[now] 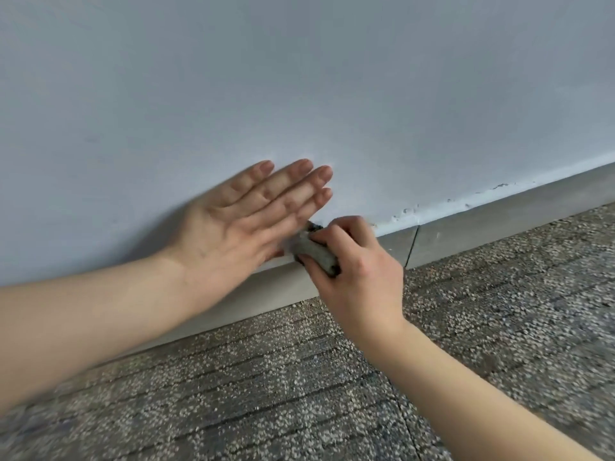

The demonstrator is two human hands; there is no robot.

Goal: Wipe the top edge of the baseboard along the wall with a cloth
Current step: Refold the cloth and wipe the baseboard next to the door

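Speckled grey carpet [332, 394] with dark ruled lines fills the near part of the scene, and two bare forearms reach over it from the near edge toward the wall [299, 78]. The left hand [233, 224] lies flat against the pale blue-grey wall, fingers straight and close together, pointing up and to the right; it holds nothing, and its heel sits low, just above the baseboard [499, 214]. The right hand [359, 264] is curled around a small bunched grey cloth [312, 251], fingers wrapped over the top and thumb beneath it. That cloth sits at the top edge of the grey baseboard, just below the left little finger and right beside it; motion blur softens its left end, so I cannot tell whether it touches the left hand. The baseboard runs from the near left, behind both hands, away to the far right. Just right of the right hand a thin dark seam [412, 246] splits it. Above that stretch, chipped paint [409, 209] marks the line where wall meets baseboard.
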